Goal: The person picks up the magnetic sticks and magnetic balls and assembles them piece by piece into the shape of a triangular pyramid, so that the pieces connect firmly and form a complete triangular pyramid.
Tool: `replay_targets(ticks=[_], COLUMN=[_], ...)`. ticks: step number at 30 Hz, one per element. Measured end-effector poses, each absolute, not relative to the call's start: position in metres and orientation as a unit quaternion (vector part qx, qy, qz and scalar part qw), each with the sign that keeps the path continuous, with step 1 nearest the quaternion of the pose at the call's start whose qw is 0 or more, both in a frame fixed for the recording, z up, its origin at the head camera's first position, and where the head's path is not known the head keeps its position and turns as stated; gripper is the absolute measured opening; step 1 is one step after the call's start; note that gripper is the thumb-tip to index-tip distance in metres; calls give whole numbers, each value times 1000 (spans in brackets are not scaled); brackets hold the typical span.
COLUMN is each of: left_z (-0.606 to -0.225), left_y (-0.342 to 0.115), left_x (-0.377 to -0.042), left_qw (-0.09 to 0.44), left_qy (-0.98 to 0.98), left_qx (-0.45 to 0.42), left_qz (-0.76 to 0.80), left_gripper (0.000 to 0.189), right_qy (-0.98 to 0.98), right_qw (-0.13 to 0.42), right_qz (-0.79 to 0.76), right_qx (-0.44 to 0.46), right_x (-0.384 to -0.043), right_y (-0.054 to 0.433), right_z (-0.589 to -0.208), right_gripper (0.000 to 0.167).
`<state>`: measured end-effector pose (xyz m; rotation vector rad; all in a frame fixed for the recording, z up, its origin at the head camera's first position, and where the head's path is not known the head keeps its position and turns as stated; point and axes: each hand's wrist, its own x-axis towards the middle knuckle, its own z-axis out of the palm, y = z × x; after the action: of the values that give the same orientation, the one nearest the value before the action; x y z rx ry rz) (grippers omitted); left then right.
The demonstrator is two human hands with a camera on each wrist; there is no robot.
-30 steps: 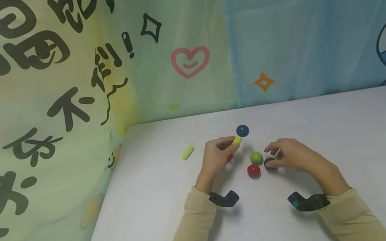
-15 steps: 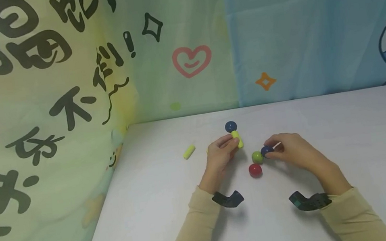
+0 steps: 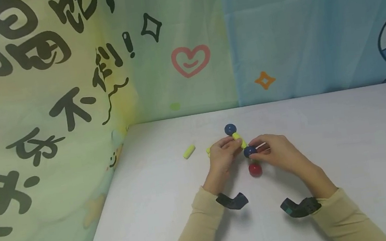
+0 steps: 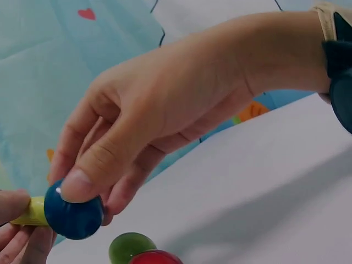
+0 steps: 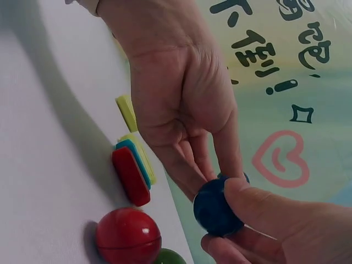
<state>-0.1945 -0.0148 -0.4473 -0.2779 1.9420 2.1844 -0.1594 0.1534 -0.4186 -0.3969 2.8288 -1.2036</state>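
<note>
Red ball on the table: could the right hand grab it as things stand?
Probably not without letting go first: the right hand pinches a blue ball, though the red ball looks free on its near side.

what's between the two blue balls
A yellow stick, pinched by the left hand, lies between the far blue ball and the near blue ball, seen in the head view.

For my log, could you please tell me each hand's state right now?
Left hand: holding a yellow rod.
Right hand: holding the nearer blue ball.
</note>
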Motion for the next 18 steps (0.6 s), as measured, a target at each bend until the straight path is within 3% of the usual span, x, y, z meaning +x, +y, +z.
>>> replay_targets(ticks=[10, 18], left_z=[-441, -425], left_y=[-22, -41], left_x=[-192, -188], left_qw=[104, 59], left_qy=[714, 914], left_qx=[-56, 32], left_qz=[690, 401], left_gripper=[32, 27], right_qy=[911, 926], right_qw=[42, 42], right_qz=[-387, -355], right_qx=[-136, -118], right_x=[-159, -162], right_y=[152, 172], right_z=[-420, -413], right_gripper=[37, 34])
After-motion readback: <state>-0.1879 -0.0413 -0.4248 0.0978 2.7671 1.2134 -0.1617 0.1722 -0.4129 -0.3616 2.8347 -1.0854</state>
